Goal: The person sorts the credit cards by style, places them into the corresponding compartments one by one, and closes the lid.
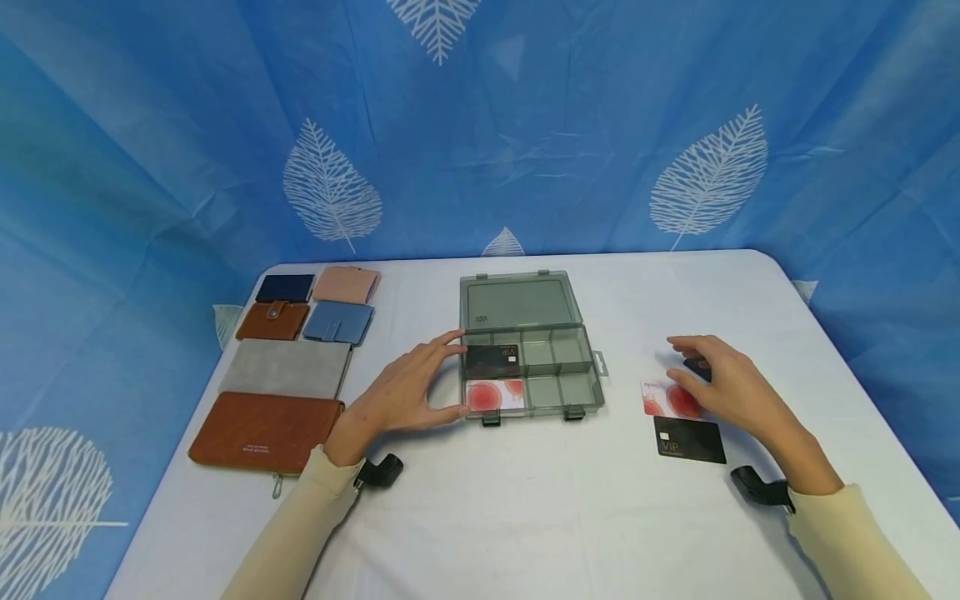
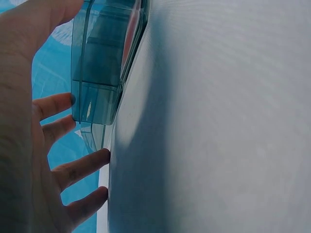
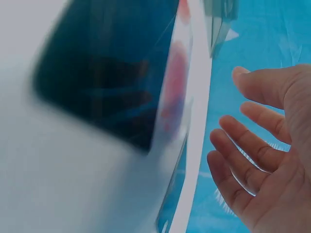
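Observation:
A clear grey compartment box [image 1: 558, 385] stands at the table's middle with its lid [image 1: 519, 302] folded back. A black card [image 1: 491, 358] and a white-and-red card [image 1: 495, 396] lie in its left compartments. My left hand [image 1: 438, 377] frames the box's left end, its fingers [image 2: 77, 167] nearly straight beside the box [image 2: 97, 73]. My right hand [image 1: 712, 379] hovers open over loose cards at the right: a white-and-red card [image 1: 660, 400], a black VIP card [image 1: 690, 439], and a dark one [image 1: 696, 365] mostly hidden beneath the fingers. In the right wrist view the black card [image 3: 112, 73] is blurred.
Several wallets lie at the table's left: navy [image 1: 285, 288], pink [image 1: 346, 284], brown [image 1: 273, 321], blue [image 1: 339, 322], a long grey one [image 1: 286, 367] and a long brown one [image 1: 264, 433]. A blue leaf-print cloth [image 1: 525, 125] hangs behind the white table [image 1: 525, 517].

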Available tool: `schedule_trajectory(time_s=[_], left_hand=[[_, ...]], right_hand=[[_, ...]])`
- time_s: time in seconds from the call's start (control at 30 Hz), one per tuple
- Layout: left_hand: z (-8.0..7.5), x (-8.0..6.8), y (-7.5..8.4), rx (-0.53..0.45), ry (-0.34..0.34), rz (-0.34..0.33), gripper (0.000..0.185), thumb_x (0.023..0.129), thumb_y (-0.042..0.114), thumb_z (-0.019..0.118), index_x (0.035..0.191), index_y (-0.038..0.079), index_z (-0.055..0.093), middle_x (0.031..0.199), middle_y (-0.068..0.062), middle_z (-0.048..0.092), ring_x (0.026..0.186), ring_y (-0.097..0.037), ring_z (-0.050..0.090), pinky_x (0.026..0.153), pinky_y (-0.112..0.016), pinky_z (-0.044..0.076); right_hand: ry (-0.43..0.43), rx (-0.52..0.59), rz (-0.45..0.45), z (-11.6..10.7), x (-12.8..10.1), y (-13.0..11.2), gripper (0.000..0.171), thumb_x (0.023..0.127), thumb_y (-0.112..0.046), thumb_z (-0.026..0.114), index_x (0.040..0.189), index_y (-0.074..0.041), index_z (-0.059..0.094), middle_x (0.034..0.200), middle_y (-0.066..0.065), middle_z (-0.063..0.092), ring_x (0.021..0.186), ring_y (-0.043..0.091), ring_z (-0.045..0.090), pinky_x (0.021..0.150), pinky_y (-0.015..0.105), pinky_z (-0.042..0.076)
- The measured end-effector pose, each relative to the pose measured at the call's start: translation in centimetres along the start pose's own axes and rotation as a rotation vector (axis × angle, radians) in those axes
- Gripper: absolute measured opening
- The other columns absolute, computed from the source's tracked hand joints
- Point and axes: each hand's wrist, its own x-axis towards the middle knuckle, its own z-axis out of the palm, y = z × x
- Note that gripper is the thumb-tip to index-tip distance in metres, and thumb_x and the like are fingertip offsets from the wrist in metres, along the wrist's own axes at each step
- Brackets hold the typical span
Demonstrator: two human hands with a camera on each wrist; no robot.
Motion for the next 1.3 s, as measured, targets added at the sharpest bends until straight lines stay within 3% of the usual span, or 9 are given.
schedule_trajectory(time_s=[0.23,0.43,0.6,0.97,1.3], left_hand=[[0.0,-0.1,0.1,-0.006,-0.018,-0.024,0.094,0.087,0.062,0.077,0.162,0.015,0.046,0.177,0.000,0.028,0.148,-0.032,0.050,0.112,-0.060,0.048],[-0.1,-0.2,0.2,-0.009,-0.015,-0.025,0.094,0.087,0.062,0.077,0.162,0.015,0.046,0.177,-0.001,0.029,0.148,-0.032,0.050,0.112,-0.060,0.048],[0.0,-0.1,0.1,0.000,-0.001,-0.006,0.093,0.088,0.061,0.077,0.162,0.013,0.047,0.176,-0.002,0.030,0.147,-0.033,0.051,0.111,-0.060,0.049],[-0.1,-0.1,0.2,-0.011,-0.019,-0.030,0.093,0.087,0.062,0.077,0.162,0.015,0.046,0.178,0.001,0.027,0.148,-0.030,0.050,0.112,-0.059,0.048],[-0.3,0.0,0.1,-0.023,-0.024,-0.032,0.094,0.087,0.062,0.077,0.162,0.015,0.047,0.177,0.001,0.027,0.149,-0.031,0.049,0.113,-0.061,0.047]], right_hand=[[-0.005,-0.015,0.044,-0.2,-1.2,2.8,0.065,0.097,-0.020,0.081,0.150,0.006,0.054,0.145,0.037,0.053,0.131,0.057,0.050,0.105,0.077,0.041],[0.045,-0.040,0.034,-0.5,-2.0,4.9,0.062,0.090,-0.008,0.085,0.143,0.009,0.057,0.140,0.040,0.054,0.121,0.060,0.054,0.099,0.078,0.044],[0.069,-0.051,0.061,-1.0,-2.4,5.9,0.062,0.088,-0.008,0.087,0.140,0.010,0.058,0.135,0.043,0.054,0.117,0.061,0.054,0.097,0.079,0.044],[0.047,-0.070,0.151,-1.5,-2.4,6.6,0.068,0.089,-0.016,0.087,0.143,0.011,0.055,0.135,0.045,0.054,0.121,0.063,0.049,0.100,0.081,0.040],[0.085,-0.032,0.163,-1.5,-2.4,6.2,0.067,0.084,-0.009,0.090,0.136,0.016,0.055,0.127,0.044,0.053,0.115,0.060,0.048,0.095,0.079,0.041]])
